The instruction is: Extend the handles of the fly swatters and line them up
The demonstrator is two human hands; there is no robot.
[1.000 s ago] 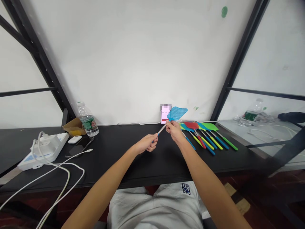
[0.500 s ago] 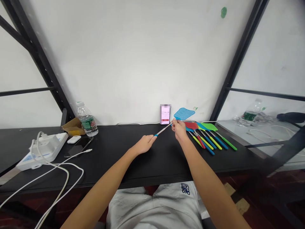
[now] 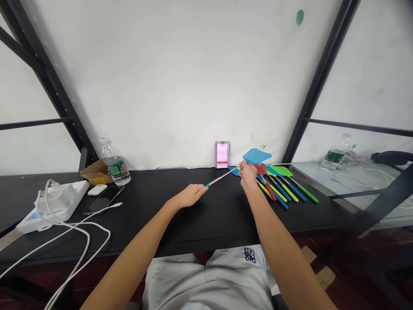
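2 hands close on the blue swatter [image 3: 257, 155]: left grip [image 3: 190, 196] handle, right grip [image 3: 248, 172] neck.

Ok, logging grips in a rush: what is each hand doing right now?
Left hand: closed on the handle end of the blue fly swatter.
Right hand: pinching the same swatter's metal rod, near the head.

1 head-worn camera, looks forward and down from seated height; surface [image 3: 193, 215] close below, white wall [image 3: 180, 77] just behind, own forearms entering from bottom.
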